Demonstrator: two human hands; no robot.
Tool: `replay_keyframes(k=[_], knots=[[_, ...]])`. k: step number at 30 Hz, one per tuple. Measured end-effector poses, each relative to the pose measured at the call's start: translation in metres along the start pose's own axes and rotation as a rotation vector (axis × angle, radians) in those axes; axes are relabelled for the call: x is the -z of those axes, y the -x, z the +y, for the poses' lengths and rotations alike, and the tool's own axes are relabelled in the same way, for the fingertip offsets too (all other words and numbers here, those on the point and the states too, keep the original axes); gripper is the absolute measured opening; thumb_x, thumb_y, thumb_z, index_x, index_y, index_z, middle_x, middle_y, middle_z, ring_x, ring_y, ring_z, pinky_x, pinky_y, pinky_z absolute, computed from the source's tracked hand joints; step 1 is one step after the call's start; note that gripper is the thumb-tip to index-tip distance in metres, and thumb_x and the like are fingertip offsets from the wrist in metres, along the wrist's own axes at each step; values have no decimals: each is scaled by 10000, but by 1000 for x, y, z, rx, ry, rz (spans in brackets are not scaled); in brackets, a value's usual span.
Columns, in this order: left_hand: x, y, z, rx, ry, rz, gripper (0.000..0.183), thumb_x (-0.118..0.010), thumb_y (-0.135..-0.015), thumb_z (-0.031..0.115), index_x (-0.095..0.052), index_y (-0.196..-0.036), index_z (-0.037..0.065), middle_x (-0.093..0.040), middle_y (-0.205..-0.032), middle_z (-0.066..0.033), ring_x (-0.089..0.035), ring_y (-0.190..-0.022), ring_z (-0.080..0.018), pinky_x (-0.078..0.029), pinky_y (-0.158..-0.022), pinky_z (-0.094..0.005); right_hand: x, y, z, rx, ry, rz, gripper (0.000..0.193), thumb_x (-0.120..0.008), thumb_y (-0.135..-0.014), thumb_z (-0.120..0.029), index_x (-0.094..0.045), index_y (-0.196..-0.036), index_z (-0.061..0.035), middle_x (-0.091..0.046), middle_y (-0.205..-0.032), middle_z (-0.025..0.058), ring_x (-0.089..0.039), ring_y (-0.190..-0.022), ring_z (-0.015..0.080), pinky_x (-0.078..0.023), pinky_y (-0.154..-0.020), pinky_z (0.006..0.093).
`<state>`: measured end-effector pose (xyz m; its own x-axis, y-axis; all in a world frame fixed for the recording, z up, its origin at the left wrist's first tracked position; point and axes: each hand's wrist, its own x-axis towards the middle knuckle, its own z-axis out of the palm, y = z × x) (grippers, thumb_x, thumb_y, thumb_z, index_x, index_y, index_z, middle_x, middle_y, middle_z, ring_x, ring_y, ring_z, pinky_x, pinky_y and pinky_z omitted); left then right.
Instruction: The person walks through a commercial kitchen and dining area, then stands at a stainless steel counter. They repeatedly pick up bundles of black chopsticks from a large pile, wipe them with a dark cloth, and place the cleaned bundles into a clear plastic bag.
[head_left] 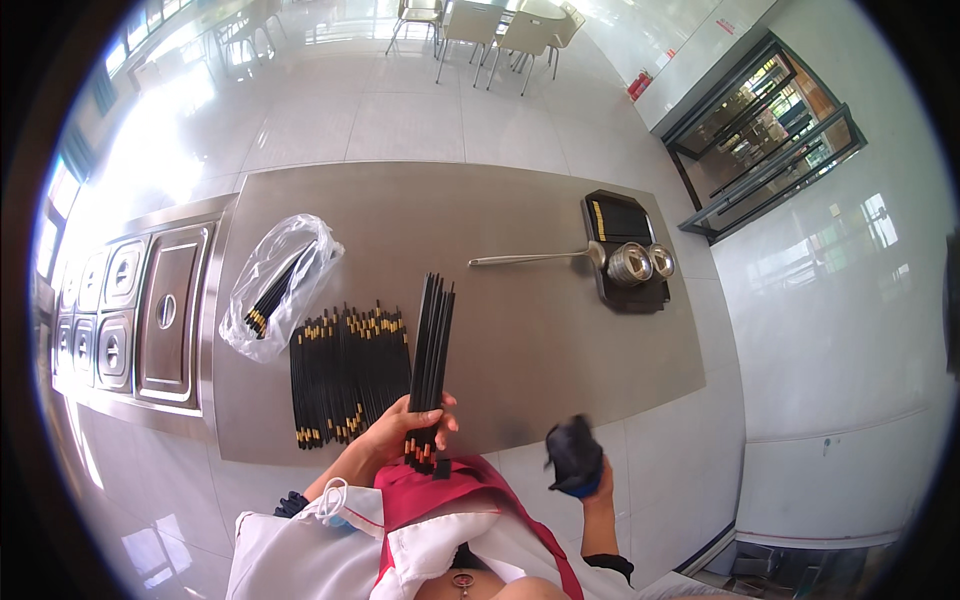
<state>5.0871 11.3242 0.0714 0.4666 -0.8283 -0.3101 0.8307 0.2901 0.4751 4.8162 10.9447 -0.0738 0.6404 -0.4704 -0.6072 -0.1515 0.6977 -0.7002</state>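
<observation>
Left hand (405,422): fingers closed round bundle of black chopsticks (431,340), tips pointing away from body. Right hand (598,486): well apart, curled on dark crumpled item (573,455), off near edge of metal table (540,350). Left of bundle: gold-banded chopsticks (350,370) in row; clear plastic bag (255,280). Right: black tray (591,212). Beyond: tiled floor (400,125), pale chairs (525,37).

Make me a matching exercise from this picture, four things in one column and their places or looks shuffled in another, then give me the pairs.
Things:
1. Orange-banded chopsticks
2. Crumpled black cloth
3. Plastic bag
4. Long-handled utensil

Places or looks:
A. Transparent
B. In the right hand
C. Silvery metal, handle pointing left
D. In the left hand

Pairs: 1-D, 2-B, 3-A, 4-C
</observation>
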Motion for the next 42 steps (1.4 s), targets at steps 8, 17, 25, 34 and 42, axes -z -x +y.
replay_keyframes(k=[8,17,25,34,42], knots=[[-14,-19,0,2,36,-137,291,-660,-896,96,-511,-1142,50,-642,-965,-137,-476,-556,-111,-423,-535,-259,-194,-5,-63,-525,-1215,-845,368,-560,-898,-285,-586,-1189,-62,-617,-1184,88,-590,-1084,235,-440,-997,410],[-29,-22,4,-15,-21,-134,328,-645,-901,91,-506,-1195,42,-632,-898,-119,-496,-565,-125,-410,-530,-270,-240,40,-38,-123,-879,-729,552,-259,-1030,-392,-383,-1430,-34,-405,-1479,141,-387,-1365,289,-260,-1162,465],[-44,-28,11,21,-24,-281,279,-634,-913,116,-523,-1150,20,-606,-851,-127,-541,-588,-156,-474,-533,-291,-243,38,-24,79,-223,-711,763,-648,-845,-433,-362,-1426,-31,-429,-1448,134,-407,-1344,309,-316,-1131,438],[-60,-32,18,71,-10,-354,195,-631,-908,99,-561,-1064,6,-564,-796,-93,-500,-535,-110,-455,-504,-267,-290,73,-78,193,-48,-920,873,-647,-802,-513,-340,-1405,39,-485,-1363,155,-471,-1255,275,-347,-1064,409],[-44,-55,0,-49,-254,-113,202,-545,-931,62,-490,-1120,15,-502,-764,-24,-468,-552,-94,-409,-496,-259,-311,61,-74,1027,1187,-802,202,-579,-773,-55,-669,-948,-8,-540,-1232,282,-478,-1212,410,-354,-1037,412]])
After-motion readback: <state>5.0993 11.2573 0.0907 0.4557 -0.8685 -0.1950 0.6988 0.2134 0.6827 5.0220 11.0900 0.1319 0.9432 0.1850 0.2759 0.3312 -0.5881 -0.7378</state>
